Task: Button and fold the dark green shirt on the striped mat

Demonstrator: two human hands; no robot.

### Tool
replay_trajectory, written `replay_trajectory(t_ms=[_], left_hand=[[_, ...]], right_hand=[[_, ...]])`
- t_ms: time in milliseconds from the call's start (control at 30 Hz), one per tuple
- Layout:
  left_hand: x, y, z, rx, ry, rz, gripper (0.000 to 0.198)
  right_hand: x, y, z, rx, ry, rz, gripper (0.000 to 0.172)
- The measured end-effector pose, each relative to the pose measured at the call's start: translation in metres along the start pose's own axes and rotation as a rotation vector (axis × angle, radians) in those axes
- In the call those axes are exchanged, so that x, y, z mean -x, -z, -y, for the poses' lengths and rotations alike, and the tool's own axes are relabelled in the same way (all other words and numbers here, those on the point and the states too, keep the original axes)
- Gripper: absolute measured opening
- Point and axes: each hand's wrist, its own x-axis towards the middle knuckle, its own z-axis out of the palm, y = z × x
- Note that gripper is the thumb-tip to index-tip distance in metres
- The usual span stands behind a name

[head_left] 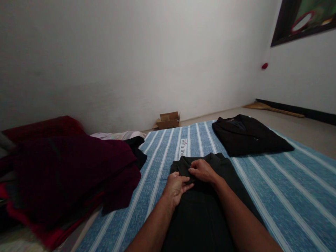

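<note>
Head view of a dark garment (202,210) spread flat on a blue striped sheet (288,196), its near part running back between the forearms and its top edge lying just beyond both hands; laid out flat this way, the fabric can be worked from above without bunching. The left hand (176,187) rests palm down on the cloth, fingers loosely curled and pinching a small fold at the garment's top. The right hand (202,170), just beyond and beside the left and touching it, is nearly closed, thumb and fingertips gripping the same fold of fabric. Well beyond the right hand lies a folded black jacket (249,136), set apart on the sheet. Off to the left hand's side sits a heap of maroon clothing (68,168). A small cardboard box (169,120) stands far beyond both hands, against the wall (131,59).
</note>
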Motion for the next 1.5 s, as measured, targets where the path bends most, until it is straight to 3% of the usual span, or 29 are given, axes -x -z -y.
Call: replay_trajectory(t_ms=[167,300,400,533,700,900,1133,1500], left_hand=[[0.001,0.007,-0.003,-0.334,0.028,0.038,0.020],[-0.005,0.016,-0.008,-0.494,-0.100,-0.024,0.024],[-0.010,0.020,-0.014,-0.416,-0.159,-0.105,0.023],[-0.013,0.018,-0.016,-0.114,-0.026,-0.050,0.012],[-0.021,0.008,-0.009,0.185,0.036,-0.047,0.011],[-0.034,-0.004,-0.009,0.246,0.038,-0.021,0.016],[-0.031,-0.004,-0.009,0.252,0.026,-0.059,0.010],[-0.027,-0.008,-0.008,0.308,0.011,-0.117,0.011]], right_hand=[[0.000,0.001,0.000,0.003,0.014,-0.003,0.018],[0.001,0.002,0.002,-0.008,0.011,-0.005,0.013],[0.001,0.002,0.003,-0.020,0.013,-0.003,0.011],[0.000,0.002,0.003,-0.035,0.016,-0.007,0.014],[0.000,0.002,0.002,-0.051,0.022,0.000,0.018],[-0.001,0.001,0.001,-0.054,0.030,-0.005,0.028],[-0.003,0.001,0.001,-0.024,0.034,-0.012,0.039],[-0.001,0.001,0.002,-0.003,0.033,-0.008,0.039]])
